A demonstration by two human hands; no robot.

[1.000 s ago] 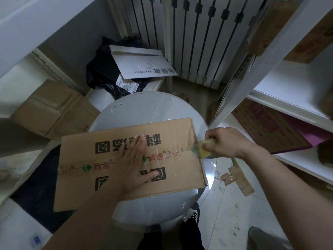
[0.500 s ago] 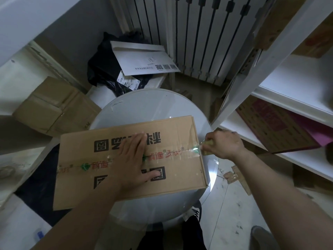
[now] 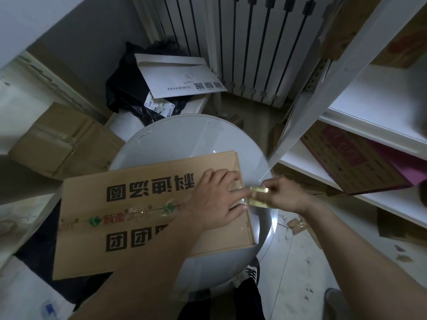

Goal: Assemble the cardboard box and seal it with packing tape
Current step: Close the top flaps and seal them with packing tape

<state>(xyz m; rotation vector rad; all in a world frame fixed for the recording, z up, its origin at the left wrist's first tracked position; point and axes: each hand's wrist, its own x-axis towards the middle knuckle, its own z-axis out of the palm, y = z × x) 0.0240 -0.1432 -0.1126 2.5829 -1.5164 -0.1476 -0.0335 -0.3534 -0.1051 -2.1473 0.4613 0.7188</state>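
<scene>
here the cardboard box sits on the round tabletop, light but stiff; the left hand presses its right end with straight fingers, the right hand pinches the thin, sticky packing tape just off the edge, probably best kept taut

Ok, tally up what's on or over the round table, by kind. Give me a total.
Cardboard box: 1
Packing tape: 1
Hands: 2, left hand and right hand
Total: 4
</scene>
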